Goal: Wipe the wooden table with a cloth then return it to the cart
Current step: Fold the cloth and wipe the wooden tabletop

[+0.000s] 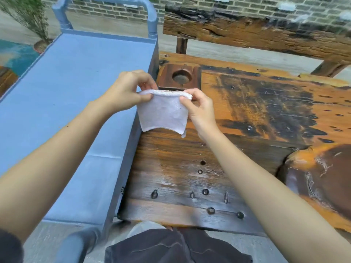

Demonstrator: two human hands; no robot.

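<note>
A small white cloth [163, 113] hangs folded in the air over the left edge of the wooden table [237, 133]. My left hand [125, 91] pinches its upper left corner. My right hand [199, 109] pinches the upper right corner and side. The cloth's lower edge dangles free just above the tabletop. The blue cart [62, 95] stands directly left of the table, its flat top bare, its handle [152, 18] at the far end.
A square wooden block with a round hollow [181, 76] sits on the table just behind the cloth. A rough wooden bench [256, 33] runs along the far side. A potted plant [40, 44] stands beyond the cart. A rounded wooden seat [322, 177] lies at right.
</note>
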